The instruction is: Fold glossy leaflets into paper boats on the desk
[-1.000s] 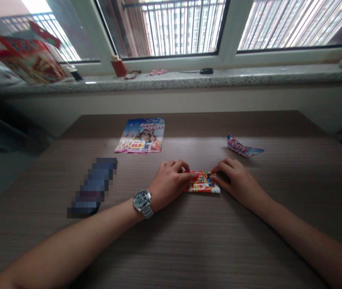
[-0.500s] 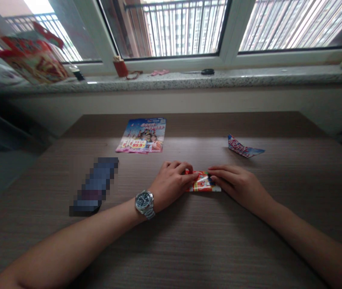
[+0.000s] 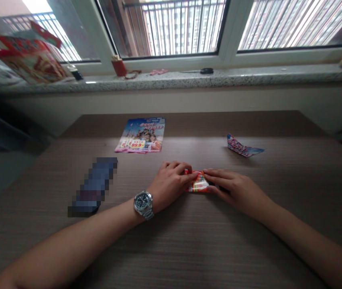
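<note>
A small folded flyer (image 3: 199, 183), glossy red with white and green print, lies flat on the table between my hands. My left hand (image 3: 172, 180), with a silver watch on its wrist, holds the left end. Its thumb lies across the paper and its fingers are bent at the upper left. My right hand (image 3: 233, 184) rests palm down over the right end, fingers stretched along the upper edge. Its thumb sits apart from them, by the lower edge. Both hands hide parts of the paper.
A folded paper boat shape (image 3: 243, 147) lies beyond my right hand. Several printed flyers (image 3: 142, 134) are stacked at the back left. A pixelated dark phone-like object (image 3: 95, 184) is left of my left hand. The granite sill (image 3: 165, 81) holds a red snack bag (image 3: 32, 60) and small items.
My right hand has slid left over the folded flyer, covering more of its right end, and its thumb has spread from the fingers. My left hand stays in place.
</note>
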The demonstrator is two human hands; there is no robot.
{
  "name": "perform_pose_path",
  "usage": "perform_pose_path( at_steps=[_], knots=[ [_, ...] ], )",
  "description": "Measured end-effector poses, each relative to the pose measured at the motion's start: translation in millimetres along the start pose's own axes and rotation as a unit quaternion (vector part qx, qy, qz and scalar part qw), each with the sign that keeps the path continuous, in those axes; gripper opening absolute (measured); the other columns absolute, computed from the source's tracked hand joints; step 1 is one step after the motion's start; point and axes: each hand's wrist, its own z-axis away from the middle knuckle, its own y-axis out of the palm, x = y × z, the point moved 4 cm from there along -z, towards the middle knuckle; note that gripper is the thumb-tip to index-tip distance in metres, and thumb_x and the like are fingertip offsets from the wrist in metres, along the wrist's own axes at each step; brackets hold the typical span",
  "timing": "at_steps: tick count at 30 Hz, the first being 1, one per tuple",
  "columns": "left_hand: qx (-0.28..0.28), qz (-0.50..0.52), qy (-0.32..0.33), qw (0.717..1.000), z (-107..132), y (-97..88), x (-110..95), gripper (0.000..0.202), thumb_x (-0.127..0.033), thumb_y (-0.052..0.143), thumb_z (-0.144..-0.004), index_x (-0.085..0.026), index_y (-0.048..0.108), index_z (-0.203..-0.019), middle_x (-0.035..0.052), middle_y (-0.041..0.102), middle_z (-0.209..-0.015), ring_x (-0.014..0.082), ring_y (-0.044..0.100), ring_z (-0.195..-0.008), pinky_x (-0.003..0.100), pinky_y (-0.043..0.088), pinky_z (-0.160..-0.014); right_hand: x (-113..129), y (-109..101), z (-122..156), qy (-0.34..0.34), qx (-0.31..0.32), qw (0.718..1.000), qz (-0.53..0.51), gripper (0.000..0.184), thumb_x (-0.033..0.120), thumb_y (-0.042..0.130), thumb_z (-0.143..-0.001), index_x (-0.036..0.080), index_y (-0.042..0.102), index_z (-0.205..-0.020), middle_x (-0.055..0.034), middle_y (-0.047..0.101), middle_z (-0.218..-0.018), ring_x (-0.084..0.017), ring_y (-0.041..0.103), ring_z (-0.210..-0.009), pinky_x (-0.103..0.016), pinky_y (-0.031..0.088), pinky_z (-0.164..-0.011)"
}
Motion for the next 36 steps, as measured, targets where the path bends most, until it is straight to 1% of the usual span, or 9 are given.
perform_pose_path(
  at_steps=[5, 10, 14, 19, 24, 27, 31, 33, 36],
  knots=[
    [-0.01, -0.012, 0.011, 1.0, 0, -0.4, -1, 0.031, -0.032, 0.061, -0.098, -0.034, 0.062, -0.129, 0.0024, 0.063, -0.126, 0.0231, 0.057, -0.109, 0.04, 0.04, -0.092, 1, 2, 2, -0.004, -0.013, 1.0, 0.015, 0.036, 0.033, 0.055, -0.099, 0.02, 0.066, -0.132, -0.0094, 0.067, -0.135, -0.026, 0.066, -0.12, -0.042, 0.056, -0.102],
    [-0.023, 0.027, 0.063, 0.997, 1, 0.8, -4, 0.029, -0.024, 0.057, -0.1, -0.026, 0.062, -0.129, 0.0041, 0.064, -0.126, 0.0218, 0.057, -0.113, 0.038, 0.046, -0.099, 5, 2, 2, -0.007, -0.019, 0.999, 0.032, 0.036, 0.03, 0.057, -0.098, 0.021, 0.066, -0.132, -0.01, 0.067, -0.134, -0.028, 0.066, -0.119, -0.045, 0.057, -0.099],
    [-0.009, 0.057, 0.093, 0.994, 1, 2.7, -7, 0.031, -0.018, 0.054, -0.101, -0.022, 0.06, -0.13, 0.0051, 0.063, -0.13, 0.019, 0.059, -0.116, 0.034, 0.051, -0.101, 7, 2, 2, -0.005, -0.027, 0.999, 0.038, 0.035, 0.028, 0.059, -0.096, 0.023, 0.067, -0.13, -0.0095, 0.068, -0.133, -0.028, 0.067, -0.118, -0.047, 0.058, -0.098],
    [0.014, 0.064, 0.087, 0.994, 1, -1.4, -8, 0.033, -0.016, 0.053, -0.1, -0.022, 0.059, -0.132, 0.0057, 0.064, -0.131, 0.0186, 0.062, -0.115, 0.033, 0.054, -0.099, 7, 1, 2, 0.001, -0.03, 0.999, 0.037, 0.034, 0.026, 0.058, -0.096, 0.023, 0.069, -0.128, -0.0086, 0.068, -0.132, -0.027, 0.068, -0.117, -0.044, 0.059, -0.097],
    [0.02, 0.069, 0.085, 0.994, 3, -7.4, -11, 0.034, -0.022, 0.048, -0.101, -0.022, 0.058, -0.134, 0.0067, 0.063, -0.132, 0.0215, 0.061, -0.118, 0.036, 0.055, -0.1, 7, 3, 2, 0.01, -0.029, 0.999, 0.035, 0.034, 0.027, 0.056, -0.097, 0.02, 0.069, -0.128, -0.0089, 0.068, -0.133, -0.028, 0.068, -0.117, -0.045, 0.059, -0.097],
    [0.021, 0.06, 0.111, 0.992, 6, -9.4, -15, 0.037, -0.023, 0.046, -0.101, -0.022, 0.053, -0.137, 0.0087, 0.058, -0.137, 0.0232, 0.06, -0.12, 0.038, 0.055, -0.1, 6, 4, 3, 0.01, -0.028, 0.999, 0.032, 0.034, 0.028, 0.055, -0.098, 0.02, 0.069, -0.127, -0.0087, 0.068, -0.133, -0.027, 0.067, -0.118, -0.044, 0.059, -0.097],
    [0.019, 0.04, 0.144, 0.989, 9, -9.5, -18, 0.039, -0.026, 0.045, -0.102, -0.024, 0.049, -0.141, 0.0121, 0.052, -0.144, 0.0249, 0.057, -0.125, 0.042, 0.053, -0.104, 6, 3, 3, 0.013, -0.029, 0.999, 0.026, 0.033, 0.028, 0.056, -0.097, 0.023, 0.069, -0.128, -0.0075, 0.067, -0.134, -0.026, 0.067, -0.118, -0.043, 0.059, -0.097],
    [0.018, 0.032, 0.148, 0.988, 10, -9.1, -19, 0.039, -0.028, 0.043, -0.103, -0.023, 0.049, -0.141, 0.0136, 0.052, -0.144, 0.0259, 0.055, -0.127, 0.044, 0.051, -0.106, 6, 3, 3, 0.013, -0.026, 0.999, 0.027, 0.034, 0.028, 0.056, -0.097, 0.024, 0.068, -0.129, -0.0069, 0.067, -0.135, -0.026, 0.067, -0.119, -0.044, 0.058, -0.099],
    [0.023, 0.026, 0.142, 0.989, 11, -8.6, -20, 0.04, -0.03, 0.044, -0.103, -0.024, 0.048, -0.143, 0.0146, 0.05, -0.144, 0.0273, 0.054, -0.127, 0.046, 0.052, -0.105, 5, 4, 4, 0.011, -0.028, 0.999, 0.026, 0.035, 0.028, 0.056, -0.097, 0.024, 0.067, -0.13, -0.0066, 0.066, -0.136, -0.026, 0.066, -0.12, -0.044, 0.057, -0.1]
  ],
)
